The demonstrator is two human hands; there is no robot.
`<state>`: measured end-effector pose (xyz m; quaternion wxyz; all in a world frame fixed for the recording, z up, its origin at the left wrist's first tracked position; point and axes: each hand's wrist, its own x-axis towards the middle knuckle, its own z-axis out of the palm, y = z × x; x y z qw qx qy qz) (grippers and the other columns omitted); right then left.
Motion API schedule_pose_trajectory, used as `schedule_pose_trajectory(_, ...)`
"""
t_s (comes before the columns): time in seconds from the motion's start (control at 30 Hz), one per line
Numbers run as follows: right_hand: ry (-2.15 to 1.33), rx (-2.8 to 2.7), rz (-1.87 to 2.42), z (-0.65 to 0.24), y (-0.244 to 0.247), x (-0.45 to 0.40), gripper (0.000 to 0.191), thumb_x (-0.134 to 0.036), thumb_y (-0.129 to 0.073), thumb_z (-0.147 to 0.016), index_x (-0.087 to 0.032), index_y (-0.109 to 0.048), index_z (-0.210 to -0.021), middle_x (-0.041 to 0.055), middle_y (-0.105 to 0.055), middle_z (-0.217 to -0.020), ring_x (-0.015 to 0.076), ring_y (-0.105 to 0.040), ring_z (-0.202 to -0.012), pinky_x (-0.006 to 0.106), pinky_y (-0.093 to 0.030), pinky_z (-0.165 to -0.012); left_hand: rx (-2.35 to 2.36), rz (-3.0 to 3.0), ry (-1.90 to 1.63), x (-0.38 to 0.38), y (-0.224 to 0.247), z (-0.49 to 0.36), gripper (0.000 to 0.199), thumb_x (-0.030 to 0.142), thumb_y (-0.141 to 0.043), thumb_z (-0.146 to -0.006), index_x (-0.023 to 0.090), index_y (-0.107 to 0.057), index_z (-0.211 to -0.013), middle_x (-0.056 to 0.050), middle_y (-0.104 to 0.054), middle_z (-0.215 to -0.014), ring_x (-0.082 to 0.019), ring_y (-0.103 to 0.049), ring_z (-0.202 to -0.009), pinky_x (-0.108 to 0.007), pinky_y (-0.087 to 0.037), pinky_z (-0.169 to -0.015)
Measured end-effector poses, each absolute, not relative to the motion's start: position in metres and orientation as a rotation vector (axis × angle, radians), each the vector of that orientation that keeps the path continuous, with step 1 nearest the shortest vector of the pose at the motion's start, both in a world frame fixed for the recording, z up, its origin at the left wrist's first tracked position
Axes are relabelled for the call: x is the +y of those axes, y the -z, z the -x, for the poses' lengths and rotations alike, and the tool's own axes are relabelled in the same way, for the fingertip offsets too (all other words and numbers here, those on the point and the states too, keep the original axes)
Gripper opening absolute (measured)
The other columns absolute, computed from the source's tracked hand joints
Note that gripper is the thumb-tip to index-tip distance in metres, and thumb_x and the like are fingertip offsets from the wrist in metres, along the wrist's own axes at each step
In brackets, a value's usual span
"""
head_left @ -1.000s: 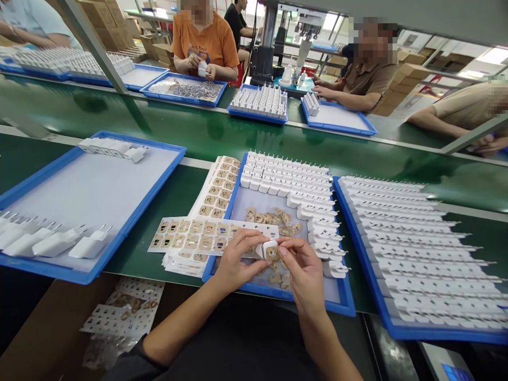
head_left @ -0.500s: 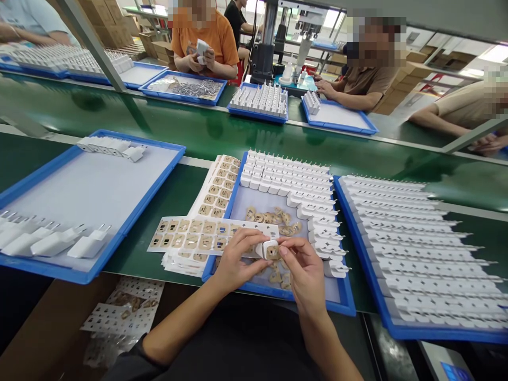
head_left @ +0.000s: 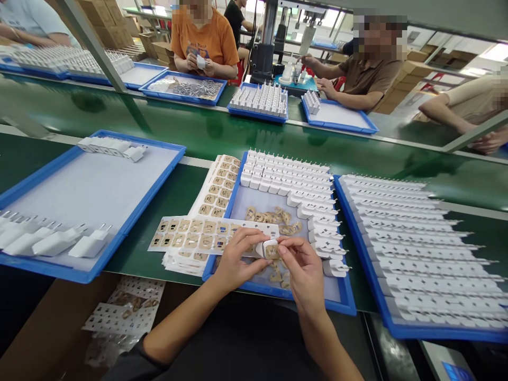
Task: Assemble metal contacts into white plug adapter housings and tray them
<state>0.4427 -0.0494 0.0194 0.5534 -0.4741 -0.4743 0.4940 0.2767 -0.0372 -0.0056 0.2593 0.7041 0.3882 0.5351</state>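
Presently | left fingers [head_left: 248, 239] clamp white charger [head_left: 260, 250]; right fingers [head_left: 296, 244] pinch tan film [head_left: 272, 251] | filmed end faces wearer | long axis foreshortened

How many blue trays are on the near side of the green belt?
3: left tray, middle tray, right tray, in a row. Any stacked beneath would be hidden.

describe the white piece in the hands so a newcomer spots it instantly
On the near green bench, find the middle blue tray of three. Over its near part, the left hand grips a white piece that the right hand touches. Unlike the white plugs lined up there, it shows a tan face.
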Motion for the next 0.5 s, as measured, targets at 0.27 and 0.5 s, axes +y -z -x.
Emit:
schedule_pose_trajectory(0.27, -1.059, -1.205, 1.15, -0.4403, -0.019, -0.0491, 0.006, -0.028, -0.072, -0.088, -0.024, -0.068, -0.09, 0.002, -0.067, -0.092, 0.0193, -0.063, -0.093, 0.032, -0.051, -0.086, 1.042, -1.914, -1.456, -0.036, 0.0048, -0.277, 0.039, 0.024, -0.078, -0.08, 0.022, -0.064, -0.117, -0.007, -0.064, -0.107, -0.022, -0.061, -0.101, -0.036, -0.051, -0.089)
schedule_pose_trajectory(0.5, -0.9, -1.278, 1.182, -0.4341, -0.017, -0.0481, 0.008, -0.024, -0.073, -0.086, -0.024, -0.067, -0.09, 0.0009, -0.066, -0.089, 0.0188, -0.063, -0.094, 0.032, -0.051, -0.085, 1.044, -1.926, -1.465, -0.0365, 0.0059, -0.2777, 0.039, 0.023, -0.078, -0.08, 0.022, -0.063, -0.116, -0.007, -0.064, -0.106, -0.021, -0.061, -0.1, -0.036, -0.051, -0.088)
